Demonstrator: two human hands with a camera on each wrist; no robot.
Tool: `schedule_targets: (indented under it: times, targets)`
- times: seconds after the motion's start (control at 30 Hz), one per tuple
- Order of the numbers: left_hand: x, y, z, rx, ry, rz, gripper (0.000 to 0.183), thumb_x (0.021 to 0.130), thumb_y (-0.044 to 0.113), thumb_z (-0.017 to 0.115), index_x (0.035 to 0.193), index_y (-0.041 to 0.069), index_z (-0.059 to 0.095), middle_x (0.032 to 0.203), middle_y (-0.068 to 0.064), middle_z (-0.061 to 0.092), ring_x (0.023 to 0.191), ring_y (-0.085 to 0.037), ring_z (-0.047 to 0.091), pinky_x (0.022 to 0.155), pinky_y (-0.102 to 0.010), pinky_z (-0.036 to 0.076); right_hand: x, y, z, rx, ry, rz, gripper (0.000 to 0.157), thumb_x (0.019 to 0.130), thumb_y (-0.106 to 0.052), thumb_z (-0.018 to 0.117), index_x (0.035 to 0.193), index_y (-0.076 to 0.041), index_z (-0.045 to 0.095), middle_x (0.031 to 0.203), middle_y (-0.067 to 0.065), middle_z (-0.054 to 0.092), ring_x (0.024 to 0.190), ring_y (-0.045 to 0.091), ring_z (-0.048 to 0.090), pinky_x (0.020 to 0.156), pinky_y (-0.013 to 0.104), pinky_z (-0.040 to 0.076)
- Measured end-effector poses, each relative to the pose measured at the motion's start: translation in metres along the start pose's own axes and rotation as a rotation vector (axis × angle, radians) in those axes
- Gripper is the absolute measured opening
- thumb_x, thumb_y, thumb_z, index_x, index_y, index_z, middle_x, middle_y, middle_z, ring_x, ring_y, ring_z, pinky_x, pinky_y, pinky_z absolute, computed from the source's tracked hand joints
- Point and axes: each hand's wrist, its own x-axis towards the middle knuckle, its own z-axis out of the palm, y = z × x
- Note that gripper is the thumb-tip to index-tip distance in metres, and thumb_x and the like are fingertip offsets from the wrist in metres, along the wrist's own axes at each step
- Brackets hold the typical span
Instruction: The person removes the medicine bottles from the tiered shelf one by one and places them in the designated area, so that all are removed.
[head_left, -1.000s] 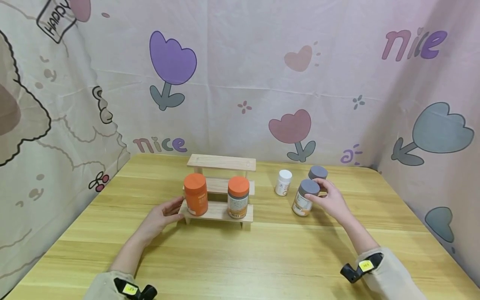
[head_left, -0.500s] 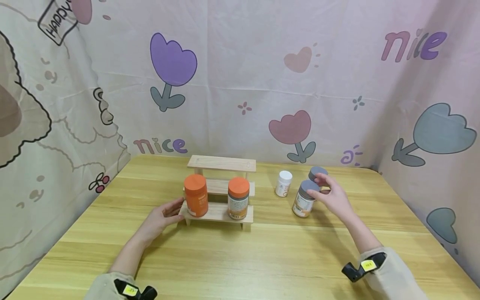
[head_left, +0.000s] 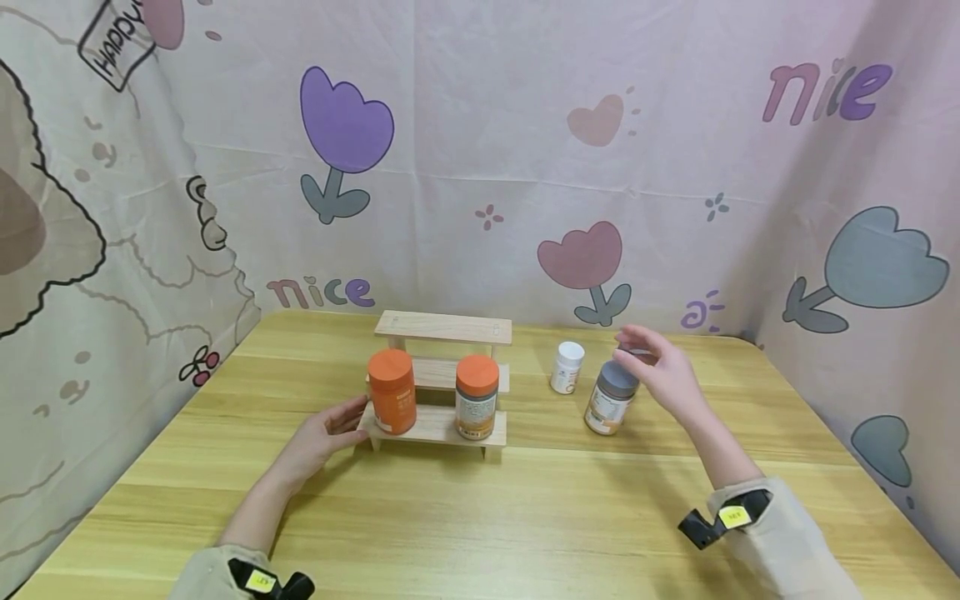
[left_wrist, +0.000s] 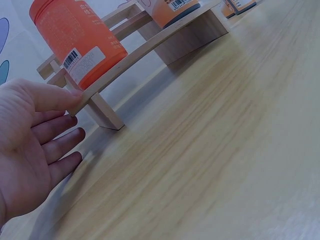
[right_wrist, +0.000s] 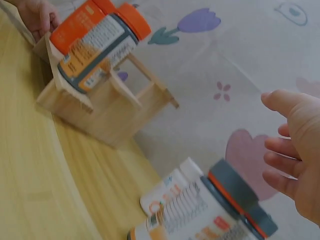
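A three-tier wooden stand (head_left: 427,423) bears an orange jar (head_left: 392,392) and an orange-lidded grey jar (head_left: 476,398) on its lowest step. At the stand's left end, my left hand (head_left: 318,440) pinches the board's corner, its thumb (left_wrist: 60,98) on the board and the other fingers loosely extended. My right hand (head_left: 663,375) hovers over the grey-lidded jars, fingers apart and holding nothing. Below it stands the nearer grey-lidded jar (head_left: 609,402); the farther one is mostly hidden behind the hand. The right wrist view shows air between that hand (right_wrist: 297,145) and the jars.
A small white bottle (head_left: 567,368) stands between the stand and the grey-lidded jars. Patterned cloth (head_left: 465,150) hangs behind and beside the wooden table (head_left: 480,517).
My right hand has let go of the nearer grey-lidded jar and risen, moving back over the farther one. The left hand and the stand have kept their places.
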Motion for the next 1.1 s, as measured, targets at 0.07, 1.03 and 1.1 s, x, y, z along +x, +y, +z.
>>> schedule_targets:
  times: [0.07, 1.03, 1.1]
  targets:
    - [0.0, 0.0, 0.0, -0.002, -0.002, 0.001, 0.066, 0.089, 0.013, 0.063, 0.141, -0.009, 0.028, 0.142, -0.028, 0.032, 0.129, -0.04, 0.033, 0.102, -0.039, 0.035, 0.002, -0.006, 0.003, 0.014, -0.019, -0.009, 0.051, 0.09, -0.021, 0.063, 0.131, 0.003, 0.047, 0.12, 0.02, 0.058, 0.107, 0.027, 0.054, 0.085, 0.011, 0.042]
    - [0.001, 0.001, 0.001, -0.006, 0.01, -0.003, 0.065, 0.088, 0.011, 0.063, 0.14, -0.009, 0.029, 0.141, -0.028, 0.033, 0.128, -0.041, 0.035, 0.1, -0.036, 0.039, 0.018, -0.06, 0.076, 0.245, -0.284, -0.104, 0.053, 0.085, -0.01, 0.066, 0.132, 0.001, 0.044, 0.122, 0.019, 0.055, 0.11, 0.03, 0.053, 0.092, 0.042, 0.045]
    - [0.001, 0.0, 0.001, -0.008, 0.011, -0.004, 0.065, 0.088, 0.011, 0.063, 0.14, -0.009, 0.03, 0.141, -0.028, 0.033, 0.127, -0.041, 0.035, 0.099, -0.035, 0.039, 0.018, -0.063, 0.082, 0.248, -0.307, -0.108, 0.055, 0.084, -0.009, 0.067, 0.133, 0.002, 0.044, 0.123, 0.02, 0.055, 0.111, 0.031, 0.052, 0.092, 0.045, 0.045]
